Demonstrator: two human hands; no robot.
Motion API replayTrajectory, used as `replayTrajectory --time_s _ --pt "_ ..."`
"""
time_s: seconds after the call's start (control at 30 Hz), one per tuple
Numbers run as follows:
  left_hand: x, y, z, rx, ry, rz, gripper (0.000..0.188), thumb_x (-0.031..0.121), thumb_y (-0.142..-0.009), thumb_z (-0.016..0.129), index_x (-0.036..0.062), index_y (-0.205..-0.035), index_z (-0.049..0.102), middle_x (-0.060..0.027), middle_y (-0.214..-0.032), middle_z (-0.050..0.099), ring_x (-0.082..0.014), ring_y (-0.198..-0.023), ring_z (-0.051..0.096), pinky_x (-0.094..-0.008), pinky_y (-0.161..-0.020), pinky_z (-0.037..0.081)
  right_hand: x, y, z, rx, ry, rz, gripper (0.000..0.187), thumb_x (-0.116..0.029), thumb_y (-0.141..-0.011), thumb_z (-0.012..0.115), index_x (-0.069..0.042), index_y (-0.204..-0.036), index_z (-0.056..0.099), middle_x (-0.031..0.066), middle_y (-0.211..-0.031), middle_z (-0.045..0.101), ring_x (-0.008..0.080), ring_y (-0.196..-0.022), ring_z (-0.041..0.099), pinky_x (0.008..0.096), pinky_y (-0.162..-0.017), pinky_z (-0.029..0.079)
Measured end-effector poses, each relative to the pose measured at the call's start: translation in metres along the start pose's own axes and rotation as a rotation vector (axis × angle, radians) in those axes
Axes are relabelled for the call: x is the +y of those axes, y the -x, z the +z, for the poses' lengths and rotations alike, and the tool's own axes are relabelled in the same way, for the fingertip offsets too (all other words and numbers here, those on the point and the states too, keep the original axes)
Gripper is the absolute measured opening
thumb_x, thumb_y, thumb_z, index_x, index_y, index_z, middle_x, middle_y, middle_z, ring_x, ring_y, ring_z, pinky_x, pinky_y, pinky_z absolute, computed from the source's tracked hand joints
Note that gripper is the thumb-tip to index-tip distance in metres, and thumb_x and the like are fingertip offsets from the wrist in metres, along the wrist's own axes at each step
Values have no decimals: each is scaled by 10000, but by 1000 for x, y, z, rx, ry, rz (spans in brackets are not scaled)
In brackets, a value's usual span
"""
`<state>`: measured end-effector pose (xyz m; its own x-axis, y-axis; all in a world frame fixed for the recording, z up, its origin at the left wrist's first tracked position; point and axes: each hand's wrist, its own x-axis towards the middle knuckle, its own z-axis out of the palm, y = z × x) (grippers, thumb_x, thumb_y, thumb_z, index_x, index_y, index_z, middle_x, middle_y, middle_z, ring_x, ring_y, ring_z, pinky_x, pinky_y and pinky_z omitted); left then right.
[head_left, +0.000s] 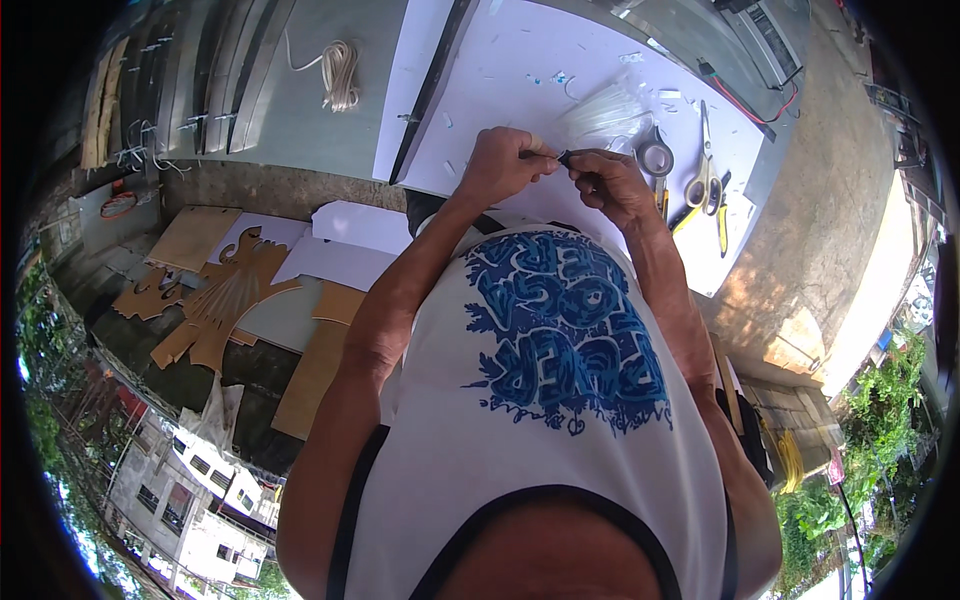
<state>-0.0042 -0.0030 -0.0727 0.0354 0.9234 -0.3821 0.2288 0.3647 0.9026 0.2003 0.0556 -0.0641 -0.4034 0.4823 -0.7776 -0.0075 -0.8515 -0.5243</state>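
Note:
Above the white sheet [480, 95] on the table, my two hands meet fingertip to fingertip. A small dark piece [564, 158] sits between the thumb and fingers of my right hand [612, 186]; its kind is too small to tell. My left hand [502, 165] is closed in a pinch against that piece, and what its fingertips hold is hidden. Just beyond my right hand lies a clear plastic bag of thin whitish strips [605, 115]. A roll of black tape [655, 158] is right of it, then scissors [704, 185] with the blades pointing away.
Yellow-and-black hand tools [723, 232] lie by the scissors. Small scraps [560, 78] dot the sheet. A dark bar [428, 100] crosses its left side. A coiled white cord [340, 78] lies far left. Cut brown board shapes [235, 285] lie lower left. A red-and-black wire [745, 108] runs at the far right.

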Motion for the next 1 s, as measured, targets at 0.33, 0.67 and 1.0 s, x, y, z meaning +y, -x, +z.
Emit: replayTrajectory --time_s 0.33,0.67,1.0 --pt "3 1 -6 -67 108 -65 285 150 -872 742 -38 -1086 742 -82 -833 751 -125 -681 652 -268 -649 527 -6 4 1 -92 -26 24 239 -84 -873 708 -10 -1101 706 23 -805 624 75 -582 475 219 -454 294" --pt "15 6 -8 -30 361 -91 355 218 -877 753 -18 -1142 731 -46 -794 716 -81 -619 538 -223 -575 435 -11 4 2 -106 15 -111 191 -70 -887 697 6 -1061 718 28 -780 637 67 -535 465 218 -441 269" --pt "13 7 -9 41 322 -113 283 215 -814 800 15 -1011 770 -58 -791 728 -87 -675 609 -221 -571 424 -19 5 5 -112 234 -154 218 -87 -870 719 28 -1055 719 18 -759 638 53 -555 475 204 -440 280"
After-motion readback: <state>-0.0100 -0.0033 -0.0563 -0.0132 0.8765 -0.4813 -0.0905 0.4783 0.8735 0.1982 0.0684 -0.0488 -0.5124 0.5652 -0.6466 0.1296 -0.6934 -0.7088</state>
